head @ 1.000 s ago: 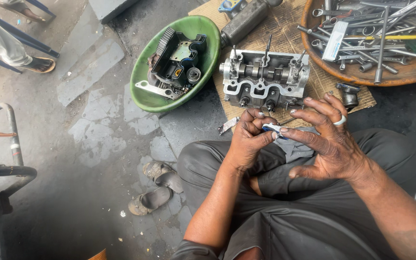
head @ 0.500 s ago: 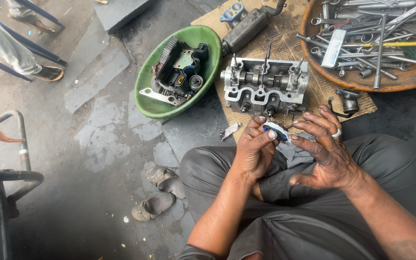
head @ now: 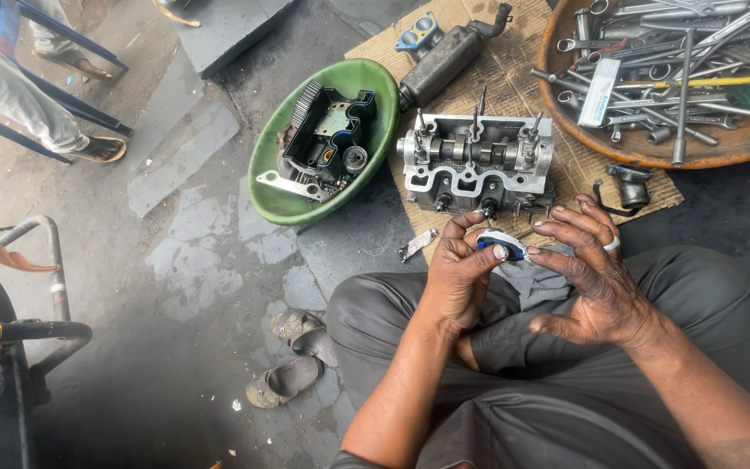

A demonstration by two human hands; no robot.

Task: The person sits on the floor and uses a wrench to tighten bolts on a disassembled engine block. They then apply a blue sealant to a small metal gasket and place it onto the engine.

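At nine o'clock in the view, a dark metal frame [head: 10, 334] of tubes is standing at the edge, and at eleven o'clock another person's sandalled foot [head: 97, 149] is resting on the concrete floor [head: 184, 260]. At seven o'clock a pair of worn sandals [head: 292, 356] is lying beside the seated person's knee. At twelve o'clock a green oval basin [head: 275, 195] is holding dark engine parts, and just to its right, at about one o'clock, a grey cylinder head [head: 477, 165] is sitting on a sheet of cardboard [head: 514, 61], with a dark cylindrical part [head: 443, 61] lying beyond it. A small foil scrap [head: 417, 245] is lying on the floor just below the cardboard.

At the centre, the left hand [head: 462, 274] is pinching a small blue and white piece [head: 501, 246] between thumb and fingertips, grasping its left end. The right hand [head: 596, 278] is meeting it from three o'clock, its fingers spread and curled, the fingertips touching the piece's right end; whether they are actually gripping it I cannot tell. The piece is being held above the lap, just below the cylinder head. A grey rag [head: 527, 278] is lying on the thigh beneath both hands.

At two o'clock a round wooden tray [head: 653, 156] is carrying spanners and sockets.
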